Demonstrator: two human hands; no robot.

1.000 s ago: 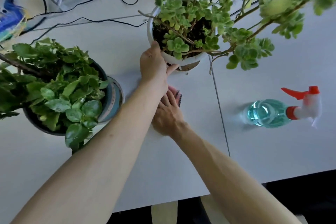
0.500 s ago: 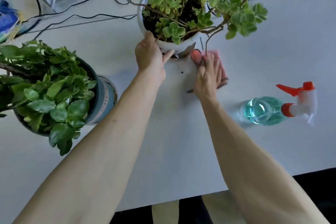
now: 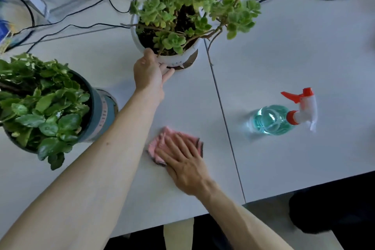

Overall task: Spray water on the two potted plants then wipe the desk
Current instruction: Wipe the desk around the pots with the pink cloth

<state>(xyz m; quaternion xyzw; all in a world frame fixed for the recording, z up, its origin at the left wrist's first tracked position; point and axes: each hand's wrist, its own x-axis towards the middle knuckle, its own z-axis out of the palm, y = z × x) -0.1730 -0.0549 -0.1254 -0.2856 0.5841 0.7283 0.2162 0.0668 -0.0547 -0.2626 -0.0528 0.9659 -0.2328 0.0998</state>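
My left hand (image 3: 149, 73) grips the near rim of the white pot (image 3: 174, 60), which holds a pale green succulent with long woody stems. My right hand (image 3: 182, 158) lies flat, fingers spread, on a pink cloth (image 3: 158, 144) pressed to the white desk (image 3: 294, 57) in front of that pot. A second plant with broad dark leaves stands in a teal pot (image 3: 99, 111) at the left. The clear bluish spray bottle (image 3: 272, 119), with a red trigger and white head, lies on its side to the right.
Black cables (image 3: 85, 26) run across the back of the desk. A seam (image 3: 223, 111) splits the desk into two panels. The front edge of the desk is just below my forearms, with dark floor beyond it.
My right hand has swept the pink cloth from the base of the white pot back toward the front of the desk. My left hand stays on the white pot's rim.
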